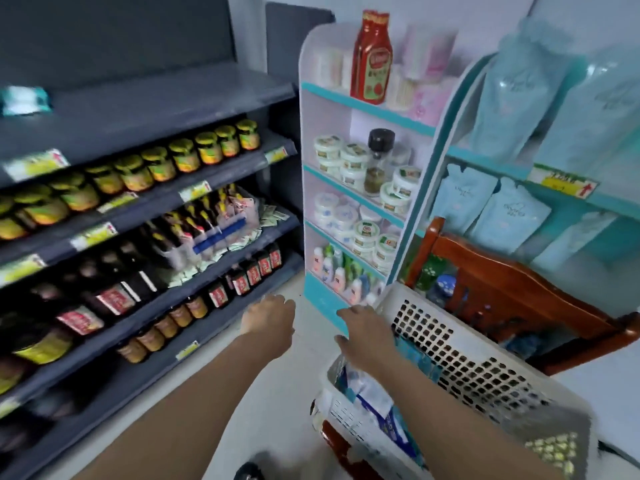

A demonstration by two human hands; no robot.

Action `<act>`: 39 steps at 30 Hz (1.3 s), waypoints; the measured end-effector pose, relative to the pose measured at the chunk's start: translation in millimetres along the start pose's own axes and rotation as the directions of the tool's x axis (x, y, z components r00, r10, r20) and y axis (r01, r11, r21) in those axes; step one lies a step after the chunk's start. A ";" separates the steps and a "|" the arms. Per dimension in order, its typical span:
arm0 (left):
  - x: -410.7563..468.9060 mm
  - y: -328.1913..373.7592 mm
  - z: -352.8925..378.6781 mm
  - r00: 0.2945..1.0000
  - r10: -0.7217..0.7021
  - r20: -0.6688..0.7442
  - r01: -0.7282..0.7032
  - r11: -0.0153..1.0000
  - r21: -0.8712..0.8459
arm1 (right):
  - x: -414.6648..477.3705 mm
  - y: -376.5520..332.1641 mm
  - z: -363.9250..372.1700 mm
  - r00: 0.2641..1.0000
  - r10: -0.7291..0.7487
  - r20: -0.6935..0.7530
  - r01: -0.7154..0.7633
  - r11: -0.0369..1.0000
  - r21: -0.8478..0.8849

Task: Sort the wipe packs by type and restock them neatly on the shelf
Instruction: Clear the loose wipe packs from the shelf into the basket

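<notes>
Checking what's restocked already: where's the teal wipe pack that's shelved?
Head view, far left: the teal wipe pack lies on the grey top shelf, above the yellow-lidded jars.

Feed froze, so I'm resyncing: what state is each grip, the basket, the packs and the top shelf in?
Basket: sitting on the wooden chair, partly filled.
Wipe packs: jumbled in the basket, unsorted.
Teal wipe pack: lying alone on the grey top shelf.
Left grip: relaxed, holding nothing, above the floor.
Right grip: open, holding nothing, at the basket's near rim.
</notes>
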State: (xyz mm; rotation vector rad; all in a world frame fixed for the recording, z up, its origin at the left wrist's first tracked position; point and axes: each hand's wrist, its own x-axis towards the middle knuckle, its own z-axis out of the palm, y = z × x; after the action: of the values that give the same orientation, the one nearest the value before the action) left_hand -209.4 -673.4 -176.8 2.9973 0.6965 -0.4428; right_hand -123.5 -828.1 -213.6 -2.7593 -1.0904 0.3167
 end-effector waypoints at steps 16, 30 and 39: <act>-5.0 -306.6 -91.5 0.880 -0.278 -0.385 0.297 0.955 -0.009 | 175.0 -283.9 -76.0 0.864 -0.440 -0.245 0.432 0.898 -0.088; -10.9 -499.4 -143.0 0.744 -0.485 -0.461 0.498 0.861 -0.101 | 278.4 -470.5 -114.0 0.739 -0.603 -0.299 0.586 0.795 -0.153; 36.3 -625.8 -138.7 0.649 -0.684 -0.333 0.689 0.714 -0.126 | 381.3 -569.1 -110.6 0.743 -0.634 -0.214 0.621 0.773 -0.131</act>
State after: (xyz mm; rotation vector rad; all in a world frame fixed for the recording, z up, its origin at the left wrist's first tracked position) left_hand -414.3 -82.0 -33.9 2.7139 1.8945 0.1253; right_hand -196.8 -162.2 -32.8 -2.1873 -1.8674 -0.1484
